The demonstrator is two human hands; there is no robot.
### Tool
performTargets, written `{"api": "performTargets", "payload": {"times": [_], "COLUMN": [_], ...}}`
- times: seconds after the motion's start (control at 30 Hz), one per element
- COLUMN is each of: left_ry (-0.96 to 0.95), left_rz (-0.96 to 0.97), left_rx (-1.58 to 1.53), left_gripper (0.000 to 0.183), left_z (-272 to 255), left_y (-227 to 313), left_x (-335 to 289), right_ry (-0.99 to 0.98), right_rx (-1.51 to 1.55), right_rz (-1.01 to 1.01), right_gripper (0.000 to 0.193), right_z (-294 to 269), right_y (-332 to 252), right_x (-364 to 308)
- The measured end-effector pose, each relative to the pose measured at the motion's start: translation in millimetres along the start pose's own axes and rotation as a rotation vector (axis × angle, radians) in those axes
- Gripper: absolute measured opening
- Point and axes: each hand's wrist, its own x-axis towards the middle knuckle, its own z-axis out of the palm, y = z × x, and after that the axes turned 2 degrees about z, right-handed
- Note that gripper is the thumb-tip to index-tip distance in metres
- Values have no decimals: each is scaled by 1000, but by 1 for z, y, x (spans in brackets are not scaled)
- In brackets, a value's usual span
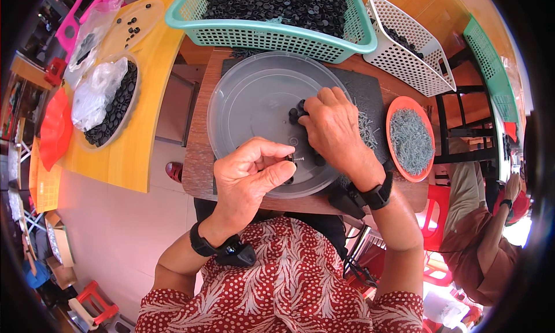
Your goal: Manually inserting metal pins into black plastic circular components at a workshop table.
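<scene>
Over a round clear plastic tray (234,124), my left hand (245,179) pinches a small screw (299,159) between thumb and forefinger. The screw sticks out to the right, and a dark piece shows at the fingertips by its base. My right hand (335,122) is closed, fingers curled down at a small cluster of black round caps (295,114) in the tray. Its fingertips are on a cap at the cluster's edge; the palm hides part of the tray. A few more dark caps lie below the two hands, partly covered.
Behind the tray stands a green basket (272,35) full of black caps, beside a white perforated basket (399,55). An orange dish (411,139) of screws sits at the right. Loose screws (366,130) lie on a dark mat. Leftward, a yellow table (156,96) holds more caps. Another person (483,240) sits at right.
</scene>
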Motion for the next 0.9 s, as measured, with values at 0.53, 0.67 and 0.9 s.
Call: {"api": "performTargets", "payload": {"times": [0.53,0.67,0.9], "left_ry": [95,114,103], "left_rz": [-37,-42,6], "left_rx": [-28,-58,-136], "left_gripper": [20,23,22], "left_z": [0,4,11], "left_y": [8,10,8], "left_x": [1,1,-2], "right_ry": [85,63,178], "right_rx": [570,923,1149], "right_rz": [173,314,306], "right_gripper": [19,23,25], "right_z": [-34,-37,-27], "right_y": [-27,-40,-51], "right_x": [-20,-38,-53]}}
